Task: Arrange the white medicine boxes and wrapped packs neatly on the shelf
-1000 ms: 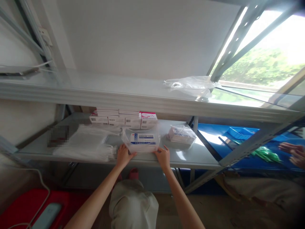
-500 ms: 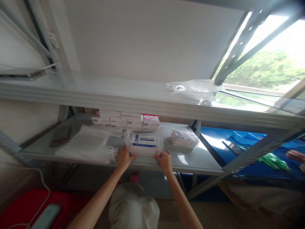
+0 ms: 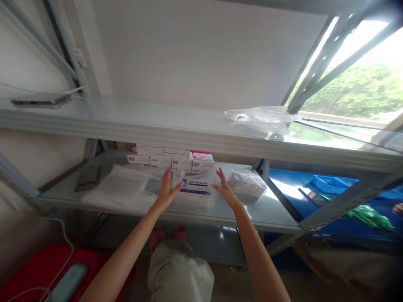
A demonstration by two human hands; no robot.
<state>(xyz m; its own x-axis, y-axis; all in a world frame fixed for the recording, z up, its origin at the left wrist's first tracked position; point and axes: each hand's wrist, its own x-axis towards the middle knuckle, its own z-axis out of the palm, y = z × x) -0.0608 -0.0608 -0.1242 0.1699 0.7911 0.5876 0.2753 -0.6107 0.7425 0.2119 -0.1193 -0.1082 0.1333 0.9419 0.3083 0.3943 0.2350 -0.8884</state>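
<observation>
On the lower grey shelf stands a white and blue box (image 3: 195, 186) inside a clear plastic bag (image 3: 189, 202). At the bag's left side is my left hand (image 3: 166, 189), fingers apart, the thumb near the top of the box. My right hand (image 3: 227, 188) is spread at the bag's right side. Whether either hand touches the plastic I cannot tell. Behind the bag, several white and pink boxes (image 3: 170, 161) are stacked. To the left lies a pile of clear plastic bags (image 3: 121, 188). Another bagged box (image 3: 247, 182) sits to the right.
Over the work rises an upper shelf (image 3: 151, 121) with a crumpled plastic bag (image 3: 261, 119) and a flat grey device (image 3: 42, 99). A slanted metal post (image 3: 324, 209) stands at right, before a blue table (image 3: 289, 188) with green bundles (image 3: 370, 216). A red stool (image 3: 34, 268) is lower left.
Both hands have left the bag's lower front corners and risen to its two sides, with the fingers opening. The view has shifted slightly, and a person's hand at far right is less visible.
</observation>
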